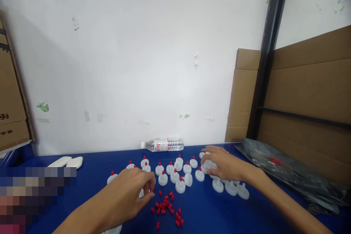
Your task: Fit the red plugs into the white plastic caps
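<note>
My left hand (134, 192) is curled over the left side of the table, thumb and forefinger pinched on a small red tip cap (151, 191). Partly hidden behind those fingers is a white spouted lid (141, 193). A loose pile of red tip caps (166, 203) lies just right of this hand. My right hand (221, 161) reaches into a cluster of white lids, its fingers and thumb around a white lid (210, 164), largely covered by the hand. Bare-spouted lids (230, 188) lie below that hand. Between my hands stand several white lids with red tips (174, 176).
A clear bottle (168, 144) lies along the white wall. Two white oval objects (74, 162) are at the back left. Grey plastic bags (285, 172) cover the right side, beside cardboard (309, 91) and a dark post (264, 58). The tabletop (208, 212) is blue.
</note>
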Demonstrator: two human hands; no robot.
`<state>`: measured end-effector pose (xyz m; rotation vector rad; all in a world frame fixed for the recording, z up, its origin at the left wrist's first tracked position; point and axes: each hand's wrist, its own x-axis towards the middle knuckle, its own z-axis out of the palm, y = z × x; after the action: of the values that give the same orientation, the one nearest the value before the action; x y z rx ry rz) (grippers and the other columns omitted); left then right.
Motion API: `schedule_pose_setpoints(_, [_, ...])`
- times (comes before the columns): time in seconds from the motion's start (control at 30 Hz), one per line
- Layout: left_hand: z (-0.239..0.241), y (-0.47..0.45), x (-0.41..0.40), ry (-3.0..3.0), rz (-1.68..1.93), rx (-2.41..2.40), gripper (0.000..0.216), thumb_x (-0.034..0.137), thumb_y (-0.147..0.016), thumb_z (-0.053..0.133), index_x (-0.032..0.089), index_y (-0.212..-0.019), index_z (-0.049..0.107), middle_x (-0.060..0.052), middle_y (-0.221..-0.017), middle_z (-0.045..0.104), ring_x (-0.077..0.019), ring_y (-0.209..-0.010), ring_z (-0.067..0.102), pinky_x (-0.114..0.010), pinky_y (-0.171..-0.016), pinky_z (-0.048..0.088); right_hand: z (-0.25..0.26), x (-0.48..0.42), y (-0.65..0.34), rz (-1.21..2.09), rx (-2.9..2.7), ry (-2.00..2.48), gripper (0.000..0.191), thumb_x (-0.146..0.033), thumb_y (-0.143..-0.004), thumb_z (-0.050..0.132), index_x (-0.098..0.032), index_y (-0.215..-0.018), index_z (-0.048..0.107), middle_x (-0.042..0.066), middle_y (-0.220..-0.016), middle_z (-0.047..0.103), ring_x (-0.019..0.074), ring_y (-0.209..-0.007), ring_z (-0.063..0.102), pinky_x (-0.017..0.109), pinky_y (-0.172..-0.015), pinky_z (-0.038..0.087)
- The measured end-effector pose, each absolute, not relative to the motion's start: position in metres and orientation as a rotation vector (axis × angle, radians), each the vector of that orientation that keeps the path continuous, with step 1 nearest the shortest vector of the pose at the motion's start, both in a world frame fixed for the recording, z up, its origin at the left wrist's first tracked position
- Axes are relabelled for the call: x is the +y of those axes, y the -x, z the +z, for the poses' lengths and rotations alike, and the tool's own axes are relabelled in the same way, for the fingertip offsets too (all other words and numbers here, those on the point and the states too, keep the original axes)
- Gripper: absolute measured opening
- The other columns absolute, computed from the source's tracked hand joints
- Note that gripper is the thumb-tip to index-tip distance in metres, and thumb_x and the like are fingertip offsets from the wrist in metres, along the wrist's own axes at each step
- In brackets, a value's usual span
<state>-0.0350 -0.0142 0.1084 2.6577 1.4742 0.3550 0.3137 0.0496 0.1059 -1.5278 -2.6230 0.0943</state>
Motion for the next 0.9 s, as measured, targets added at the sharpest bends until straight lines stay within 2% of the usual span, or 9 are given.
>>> schedule_pose_setpoints(0.1, [0.099,0.027,-0.007,-2.852,0.394,1.453,0.009,0.021,-0.096,0.056,0.026,-0.094,0.064,0.002,-0.089,0.075,-0.0214,-0.074,0.069,-0.03,-0.063,0.036,0.092,0.056,-0.316,0.116,-2.603,1.521,0.032,-0.034,-0.084,0.074,-0.023,-0.114,0.076,0.015,-0.148,0.056,0.0416,-0.146,0.038,0.06,-0.117,0.028])
schedule_pose_setpoints(0.23, [0.079,0.013,-0.001,-3.03,0.557,1.366,0.011,0.017,-0.099,0.053,0.023,-0.096,0.061,0.0,-0.089,0.071,-0.0202,-0.064,0.066,-0.03,-0.056,0.033,0.088,0.062,-0.313,0.123,-2.573,1.428,0.023,-0.036,-0.085,0.073,-0.024,-0.105,0.077,0.011,-0.143,0.061,0.0397,-0.146,0.039,0.058,-0.118,0.027])
schedule_pose_setpoints(0.33, [0.067,0.009,-0.004,-2.924,0.907,1.194,0.012,0.019,-0.103,0.049,0.023,-0.099,0.059,0.001,-0.09,0.069,-0.016,-0.064,0.065,-0.028,-0.057,0.038,0.094,0.056,-0.313,0.11,-2.511,1.355,0.028,-0.043,-0.096,0.062,-0.025,-0.114,0.071,0.009,-0.135,0.066,0.0343,-0.137,0.05,0.052,-0.113,0.037])
schedule_pose_setpoints(0.43, [0.063,0.01,-0.012,-2.754,1.137,1.085,0.012,0.022,-0.105,0.048,0.023,-0.101,0.059,0.001,-0.092,0.068,-0.0132,-0.07,0.065,-0.024,-0.059,0.043,0.101,0.046,-0.312,0.07,-2.406,1.332,0.037,-0.048,-0.104,0.047,-0.024,-0.13,0.059,0.011,-0.129,0.067,0.0308,-0.122,0.06,0.048,-0.101,0.048])
schedule_pose_setpoints(0.57, [0.065,0.009,-0.019,-2.596,1.311,1.04,0.01,0.021,-0.104,0.053,0.025,-0.107,0.061,0.001,-0.097,0.068,-0.0078,-0.063,0.061,-0.018,-0.052,0.043,0.1,0.023,-0.293,-0.102,-2.332,1.08,0.032,-0.039,-0.106,0.048,-0.026,-0.134,0.054,0.01,-0.129,0.065,0.0272,-0.117,0.061,0.046,-0.099,0.05])
schedule_pose_setpoints(0.67, [0.061,0.005,-0.021,-2.596,1.436,0.952,0.018,0.02,-0.103,0.055,0.027,-0.117,0.064,0.0,-0.101,0.071,-0.0078,-0.067,0.066,-0.016,-0.061,0.051,0.09,0.003,-0.269,-0.217,-2.384,0.824,0.035,-0.033,-0.105,0.051,-0.025,-0.139,0.051,0.011,-0.125,0.064,0.0261,-0.112,0.063,0.045,-0.096,0.052])
schedule_pose_setpoints(0.77, [0.056,0.001,-0.022,-2.593,1.496,0.851,0.016,0.019,-0.103,0.056,0.026,-0.11,0.068,0.0,-0.098,0.074,-0.0113,-0.085,0.072,-0.018,-0.077,0.056,0.078,-0.012,-0.251,-0.278,-2.436,0.7,0.033,-0.034,-0.105,0.052,-0.022,-0.135,0.055,0.012,-0.118,0.066,0.0264,-0.107,0.066,0.046,-0.094,0.054])
schedule_pose_setpoints(0.9, [0.055,-0.001,-0.025,-2.627,1.501,0.768,0.013,0.018,-0.103,0.057,0.025,-0.107,0.068,0.001,-0.095,0.077,-0.0111,-0.085,0.074,-0.017,-0.079,0.058,0.068,-0.017,-0.246,-0.225,-2.411,0.698,0.034,-0.041,-0.107,0.049,-0.022,-0.135,0.055,0.009,-0.121,0.071,0.0237,-0.107,0.069,0.041,-0.094,0.055])
